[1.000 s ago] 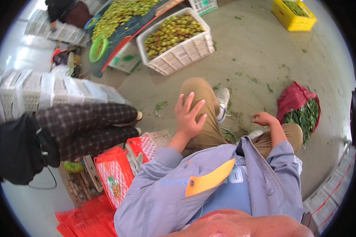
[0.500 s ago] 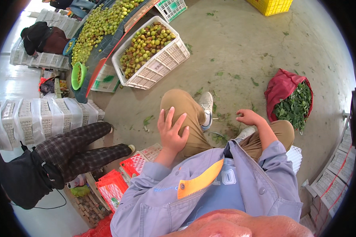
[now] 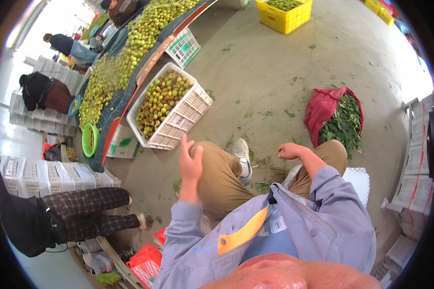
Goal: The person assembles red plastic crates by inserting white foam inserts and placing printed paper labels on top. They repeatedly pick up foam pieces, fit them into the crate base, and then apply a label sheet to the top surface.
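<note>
My left hand [image 3: 190, 166] is raised beside my bent left knee, its fingers stretched out and apart, with nothing in it. My right forearm lies over my right thigh. From it my right hand [image 3: 290, 151] hangs in front of the knee, fingers loosely bent, with no object visible in it. Just beyond my left hand stands a white plastic crate [image 3: 181, 118] full of small round green-and-brown fruit [image 3: 161, 98], which look like jujubes. To the right of my right hand, a red sack [image 3: 318, 113] lies open on the floor, stuffed with green leaves [image 3: 342, 123].
A long sorting table [image 3: 130, 62] spread with green fruit runs along the left, a green basin [image 3: 90, 139] at its near end. People work there; another person [image 3: 58, 216] stands at my left. White crates [image 3: 58, 176] are stacked nearby. A yellow crate [image 3: 284, 19] stands farther off.
My left hand has lifted off my knee and turned on edge. My right hand keeps its place by the right knee. The view has shifted, bringing more of the far background into sight.
</note>
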